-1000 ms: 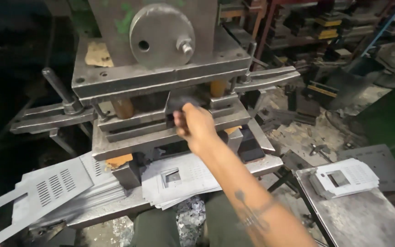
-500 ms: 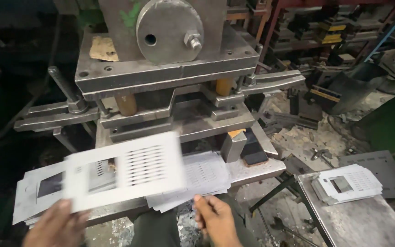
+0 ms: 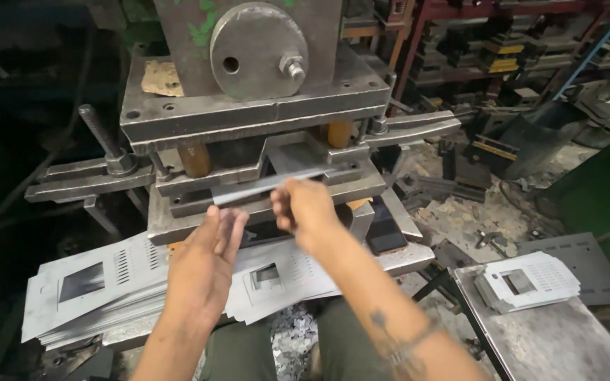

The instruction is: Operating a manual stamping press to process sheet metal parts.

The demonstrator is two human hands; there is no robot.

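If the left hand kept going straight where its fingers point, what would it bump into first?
Most likely the thin metal sheet sticking out of the press, just beyond the left hand. Depth is hard to judge.

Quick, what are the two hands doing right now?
Left hand: open and flat, holding nothing, just below the metal sheet.
Right hand: fingers curled at the sheet's edge as it goes into the press; grip cannot be told.

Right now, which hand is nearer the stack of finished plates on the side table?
Right. The right hand is at the press, closer to the stack of finished plates; the left hand sits farther left.
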